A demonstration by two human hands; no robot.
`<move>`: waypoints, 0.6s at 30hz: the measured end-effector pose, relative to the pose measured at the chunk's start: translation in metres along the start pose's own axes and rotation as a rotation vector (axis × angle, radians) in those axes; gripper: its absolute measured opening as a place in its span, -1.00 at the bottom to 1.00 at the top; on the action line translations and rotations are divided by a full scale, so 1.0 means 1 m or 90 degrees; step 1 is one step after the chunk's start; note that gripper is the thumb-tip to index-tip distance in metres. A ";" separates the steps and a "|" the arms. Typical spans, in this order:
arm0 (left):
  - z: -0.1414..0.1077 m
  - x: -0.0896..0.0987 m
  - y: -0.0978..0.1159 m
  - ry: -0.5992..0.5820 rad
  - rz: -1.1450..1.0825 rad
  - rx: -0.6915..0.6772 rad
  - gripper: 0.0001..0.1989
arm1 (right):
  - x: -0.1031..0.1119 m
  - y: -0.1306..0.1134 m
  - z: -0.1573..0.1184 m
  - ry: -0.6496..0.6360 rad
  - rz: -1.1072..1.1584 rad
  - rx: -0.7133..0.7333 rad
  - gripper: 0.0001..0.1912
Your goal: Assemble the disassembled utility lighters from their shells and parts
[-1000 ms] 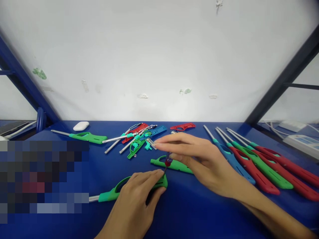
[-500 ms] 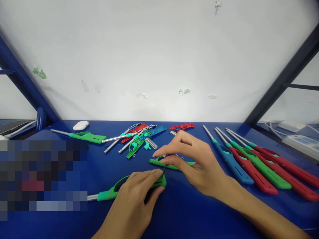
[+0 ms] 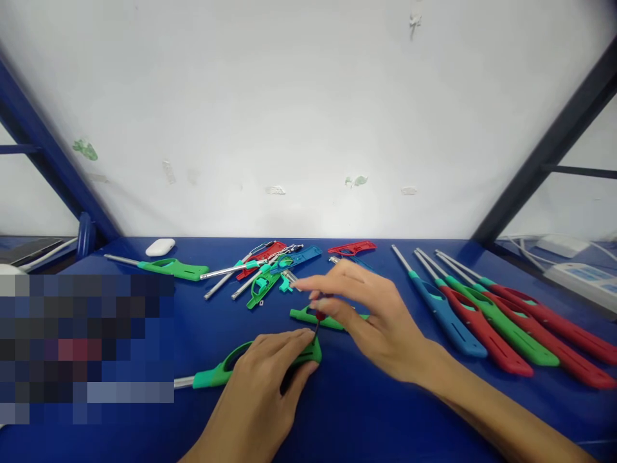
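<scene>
Front and centre, my left hand (image 3: 263,386) is closed over the handle of a green gas lighter (image 3: 212,377), pressing it to the table. The lighter's metal tube points left, and the handle's end sticks out past my fingers. Above that end, my right hand (image 3: 373,318) pinches a small screwdriver (image 3: 320,316) with a red grip between thumb and fingers. Its thin dark shaft slants down to the handle's end, where the tip's exact seat is too small to see. Just behind lies a green handle shell (image 3: 308,316), partly covered by my right hand.
Several assembled lighters (image 3: 506,321) in blue, red and green lie at the right. Loose tubes, shells and small parts (image 3: 270,276) are heaped at the back middle, near a red shell (image 3: 351,247). At the back left are another green lighter (image 3: 178,268) and a white case (image 3: 160,247).
The fingers of my right hand have shifted on the screwdriver, the index finger now stretched further left. My left hand and the green lighter stay in place. The view has tilted slightly.
</scene>
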State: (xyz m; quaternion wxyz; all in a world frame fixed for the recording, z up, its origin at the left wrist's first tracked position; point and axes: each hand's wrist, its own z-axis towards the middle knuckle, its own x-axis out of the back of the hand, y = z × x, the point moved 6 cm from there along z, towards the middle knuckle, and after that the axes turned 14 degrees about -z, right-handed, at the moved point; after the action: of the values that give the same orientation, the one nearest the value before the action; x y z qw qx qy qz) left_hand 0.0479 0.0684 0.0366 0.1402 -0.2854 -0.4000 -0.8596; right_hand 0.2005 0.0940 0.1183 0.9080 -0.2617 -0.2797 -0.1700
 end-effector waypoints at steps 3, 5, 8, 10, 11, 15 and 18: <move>0.000 0.000 -0.002 0.000 0.004 0.010 -0.72 | -0.005 0.006 0.002 -0.053 0.135 -0.043 -0.60; 0.000 -0.001 -0.002 -0.001 0.007 0.013 -0.71 | -0.004 0.011 0.004 -0.030 0.175 -0.070 -0.66; 0.000 -0.001 -0.003 -0.006 0.010 0.013 -0.72 | 0.002 0.011 0.005 0.047 0.087 -0.048 -0.86; 0.000 -0.001 -0.004 -0.007 0.009 0.012 -0.73 | 0.004 0.006 0.005 0.069 0.043 -0.015 -0.83; -0.001 0.000 -0.004 -0.006 0.009 0.011 -0.74 | 0.004 0.004 0.005 0.062 0.044 -0.003 -0.78; -0.002 0.000 -0.008 0.006 0.012 0.014 -0.75 | -0.003 0.004 0.004 -0.025 0.134 -0.057 -0.68; -0.003 -0.002 -0.009 -0.001 0.013 0.016 -0.74 | -0.002 0.010 0.003 -0.002 0.158 -0.120 -0.77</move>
State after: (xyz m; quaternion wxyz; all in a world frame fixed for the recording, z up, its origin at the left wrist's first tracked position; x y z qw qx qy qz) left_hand 0.0441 0.0725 0.0285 0.1526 -0.2882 -0.4078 -0.8529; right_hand 0.2020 0.1037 0.1152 0.8930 -0.3785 -0.2296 -0.0812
